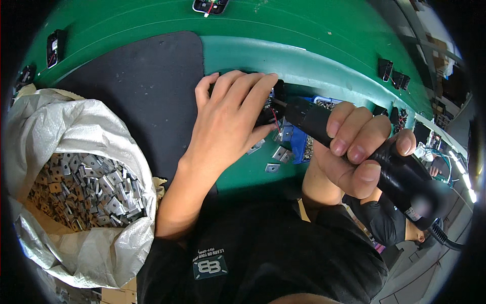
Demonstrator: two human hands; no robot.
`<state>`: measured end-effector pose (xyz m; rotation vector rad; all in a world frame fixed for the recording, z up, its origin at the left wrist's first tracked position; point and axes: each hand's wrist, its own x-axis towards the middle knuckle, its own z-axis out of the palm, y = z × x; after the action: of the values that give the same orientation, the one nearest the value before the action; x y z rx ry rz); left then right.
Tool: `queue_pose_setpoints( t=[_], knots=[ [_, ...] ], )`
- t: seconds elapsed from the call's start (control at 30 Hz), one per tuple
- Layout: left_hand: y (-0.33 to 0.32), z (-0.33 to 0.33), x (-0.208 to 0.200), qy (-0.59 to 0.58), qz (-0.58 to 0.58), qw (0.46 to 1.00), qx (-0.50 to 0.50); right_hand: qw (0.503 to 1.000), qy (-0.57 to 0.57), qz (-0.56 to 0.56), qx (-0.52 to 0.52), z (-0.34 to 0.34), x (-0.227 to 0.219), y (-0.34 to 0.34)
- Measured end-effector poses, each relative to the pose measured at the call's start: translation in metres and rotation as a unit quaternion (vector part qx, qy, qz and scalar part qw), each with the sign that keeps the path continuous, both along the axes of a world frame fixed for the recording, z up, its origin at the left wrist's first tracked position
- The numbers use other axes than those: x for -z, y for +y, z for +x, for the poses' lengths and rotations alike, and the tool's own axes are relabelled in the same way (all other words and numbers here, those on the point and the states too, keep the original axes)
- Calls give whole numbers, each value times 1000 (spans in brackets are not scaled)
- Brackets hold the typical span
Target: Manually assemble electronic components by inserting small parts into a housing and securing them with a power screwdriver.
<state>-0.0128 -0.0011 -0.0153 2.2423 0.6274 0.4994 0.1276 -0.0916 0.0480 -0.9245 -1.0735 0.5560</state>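
Note:
My left hand (223, 119) grips a small black plastic housing (279, 91), fingers over its top and thumb at its near side. Part of the housing is hidden under that hand; a circuit part and a thin red wire show at its open face. Wrapped in my right hand (357, 147) is a black electric screwdriver (400, 177), lying nearly level with its tip pointing left. The bit reaches the housing's inside, though the exact contact point is too small to tell. Below the housing lie several loose metal plates (281, 154) with holes.
A white woven sack (76, 119) full of small metal plates (96, 190) stands at the left, beside a dark mat (147, 86). Blue bins (299, 144) of screws sit behind the screwdriver. More black housings (386, 69) rest along the green bench. Another person (385, 215) is at right.

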Motion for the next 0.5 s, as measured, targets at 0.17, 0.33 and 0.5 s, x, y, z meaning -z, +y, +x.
queue_pose_setpoints(
  t=[0.17,0.33,0.5],
  knots=[
    [1,-1,-1,-2,-4,1000,-6,1000,-5,1,-2,-1,-1,3],
    [0,-1,0,-4,-3,1000,-11,1000,6,-5,-13,1,-3,3],
    [1,-1,0,-4,-7,1000,-10,1000,7,-6,-19,3,-3,2]
  ],
)
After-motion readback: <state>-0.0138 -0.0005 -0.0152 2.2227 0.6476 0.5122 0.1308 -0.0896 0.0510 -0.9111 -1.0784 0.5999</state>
